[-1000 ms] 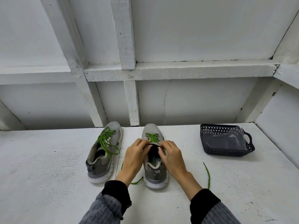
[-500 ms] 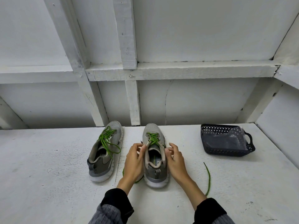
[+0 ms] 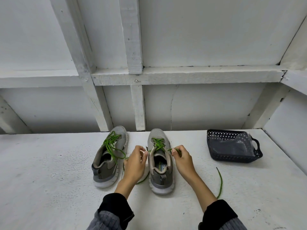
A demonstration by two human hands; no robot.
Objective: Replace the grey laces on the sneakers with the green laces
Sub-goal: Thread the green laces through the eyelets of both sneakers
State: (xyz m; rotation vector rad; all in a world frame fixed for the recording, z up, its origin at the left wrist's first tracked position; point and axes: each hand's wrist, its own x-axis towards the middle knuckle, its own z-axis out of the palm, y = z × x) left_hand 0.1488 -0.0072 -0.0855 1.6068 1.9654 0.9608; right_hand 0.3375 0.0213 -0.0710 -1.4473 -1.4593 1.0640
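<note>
Two forearms in dark cuffs over grey ribbed sleeves reach forward over the white desk [image 3: 49, 180], one on each side of the right sneaker [image 3: 159, 161], which stands toe away from the person.

The left hand [image 3: 135, 163] sits at the shoe's left flank, back of the hand up, wrist bent slightly inward. Its fingers [image 3: 142, 151] are curled, thumb and forefinger pinching the green lace [image 3: 158, 144] where it leaves an upper eyelet. Below that hand's wrist a loose stretch of the same lace runs along the desk beside the sole.

The right hand [image 3: 182, 159] mirrors it at the shoe's right flank, its fingers [image 3: 176, 151] clenched round the other end of the lace, which is drawn out sideways from the eyelets. The lace tail [image 3: 220, 183] curves down over the desk just to the outside of the right forearm.

Between the two sets of fingertips the lace crosses the tongue in several rows; the upper eyelets nearer the person are not yet threaded.

Left of the left hand stands the left sneaker [image 3: 109, 156], fully threaded with its own green lace [image 3: 113, 145] lying in loose loops. Well to the right of the right hand rests a dark basket [image 3: 232, 159] holding a clear plastic bag [image 3: 232, 145].
</note>
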